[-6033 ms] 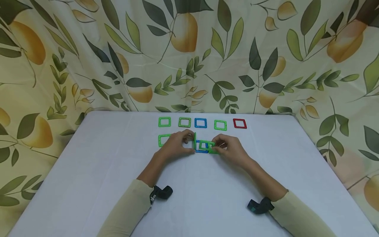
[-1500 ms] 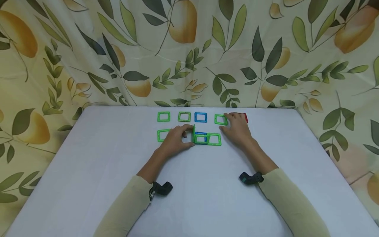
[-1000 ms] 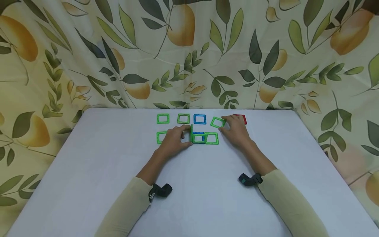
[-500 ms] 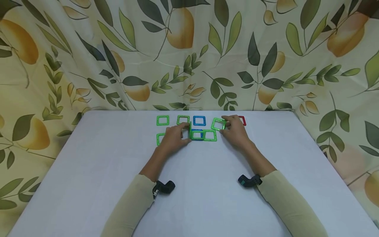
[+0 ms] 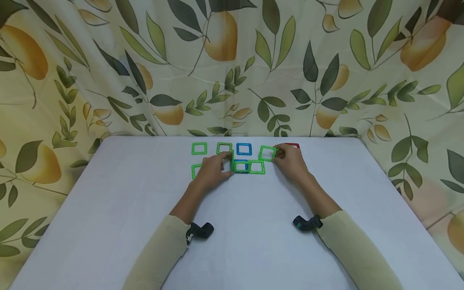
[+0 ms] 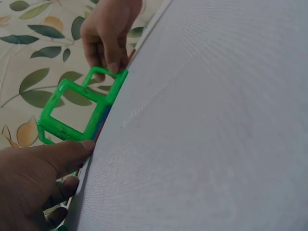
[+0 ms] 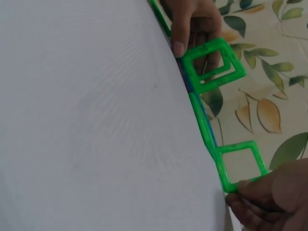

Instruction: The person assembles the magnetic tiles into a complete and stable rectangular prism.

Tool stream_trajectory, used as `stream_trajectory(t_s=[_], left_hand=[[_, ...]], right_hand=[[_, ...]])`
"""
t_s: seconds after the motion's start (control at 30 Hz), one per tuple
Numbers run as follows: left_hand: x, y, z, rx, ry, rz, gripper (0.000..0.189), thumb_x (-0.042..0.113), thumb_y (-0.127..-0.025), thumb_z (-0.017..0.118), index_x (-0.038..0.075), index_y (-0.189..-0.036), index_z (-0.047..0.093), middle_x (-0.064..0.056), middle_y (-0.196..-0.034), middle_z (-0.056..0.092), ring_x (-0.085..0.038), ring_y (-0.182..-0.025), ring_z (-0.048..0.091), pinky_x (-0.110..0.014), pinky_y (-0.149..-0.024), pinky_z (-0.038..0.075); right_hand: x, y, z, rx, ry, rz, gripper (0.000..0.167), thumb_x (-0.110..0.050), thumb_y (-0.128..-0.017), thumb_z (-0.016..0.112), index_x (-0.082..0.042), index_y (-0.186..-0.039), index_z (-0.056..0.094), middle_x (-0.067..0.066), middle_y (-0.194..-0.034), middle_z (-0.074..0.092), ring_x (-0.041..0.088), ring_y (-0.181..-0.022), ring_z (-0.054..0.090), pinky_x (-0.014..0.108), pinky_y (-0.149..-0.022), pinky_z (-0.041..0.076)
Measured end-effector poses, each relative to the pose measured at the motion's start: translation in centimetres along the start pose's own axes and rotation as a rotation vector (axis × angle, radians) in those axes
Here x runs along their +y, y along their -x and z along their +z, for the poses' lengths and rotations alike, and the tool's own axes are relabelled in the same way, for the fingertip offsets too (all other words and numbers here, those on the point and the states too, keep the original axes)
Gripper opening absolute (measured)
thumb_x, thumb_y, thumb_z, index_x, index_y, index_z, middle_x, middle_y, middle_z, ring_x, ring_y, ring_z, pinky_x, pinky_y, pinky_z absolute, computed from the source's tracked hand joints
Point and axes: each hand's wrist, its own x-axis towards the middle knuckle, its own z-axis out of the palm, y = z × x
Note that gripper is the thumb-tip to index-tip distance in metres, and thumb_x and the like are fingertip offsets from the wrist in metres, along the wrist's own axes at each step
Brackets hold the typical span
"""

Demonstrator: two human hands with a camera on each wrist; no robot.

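In the head view my left hand [image 5: 212,169] steadies an upright green magnetic tile [image 5: 233,161], index finger at its top and thumb at its bottom. This tile stands at the left side of a flat blue tile [image 5: 247,166]. A second green tile [image 5: 241,172] rises along the blue tile's front, and a third green tile [image 5: 257,173] lies flat to the right. My right hand [image 5: 291,164] pinches another square green tile [image 5: 261,153] by its right edge, tilted up behind the flat one. In the right wrist view, thumb and fingers grip that tile's [image 7: 236,146] near corner.
Along the table's [image 5: 232,241] back lie a green tile [image 5: 199,154], a green-brown tile [image 5: 224,143], a blue tile [image 5: 244,154] and a red tile [image 5: 293,144] partly behind my right hand. Another green tile [image 5: 193,171] is half hidden by my left hand. A leaf-patterned curtain [image 5: 232,100] hangs behind.
My right hand has let go of the front green tiles and moved to the back row. There it took a green tile, turning and raising it slightly. The left hand keeps its hold.
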Motion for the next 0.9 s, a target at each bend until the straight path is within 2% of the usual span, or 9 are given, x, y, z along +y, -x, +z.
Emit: stream_trajectory(t_s=[0.17,0.43,0.57,0.9], left_hand=[[0.2,0.2,-0.2,0.007,-0.015,0.009,0.067,0.025,-0.091,0.085,0.015,-0.151,0.056,0.001,-0.128,0.069,-0.018,-0.086,0.057,-0.042,-0.092,0.037],[0.1,0.1,0.3,0.001,-0.021,-0.003,0.068,0.025,-0.091,0.085,0.015,-0.151,0.056,0.001,-0.120,0.070,-0.018,-0.085,0.057,-0.042,-0.090,0.036],[0.0,0.0,0.6,0.012,-0.034,-0.001,0.068,0.026,-0.091,0.086,0.016,-0.151,0.057,0.002,-0.117,0.070,-0.018,-0.084,0.057,-0.042,-0.089,0.035],[0.0,0.0,0.4,0.009,-0.041,-0.004,0.067,0.025,-0.090,0.086,0.016,-0.150,0.058,0.001,-0.126,0.071,-0.018,-0.085,0.058,-0.043,-0.087,0.035]], right_hand=[[-0.1,0.2,-0.7,-0.017,-0.009,-0.010,0.020,-0.002,-0.100,0.069,0.005,-0.119,0.072,0.018,-0.105,0.073,0.030,-0.100,0.066,0.045,-0.089,0.051],[-0.3,0.3,-1.6,-0.023,0.004,-0.059,0.014,-0.001,-0.095,0.075,0.006,-0.108,0.075,0.019,-0.100,0.077,0.034,-0.094,0.072,0.046,-0.087,0.055],[-0.7,0.4,-2.0,-0.074,-0.020,-0.084,0.012,0.000,-0.094,0.077,0.005,-0.105,0.077,0.017,-0.100,0.076,0.033,-0.094,0.073,0.043,-0.084,0.056],[-1.5,0.7,-2.7,-0.229,-0.020,-0.112,0.011,0.003,-0.089,0.082,0.000,-0.099,0.079,0.007,-0.092,0.077,0.025,-0.088,0.071,0.037,-0.080,0.054]])
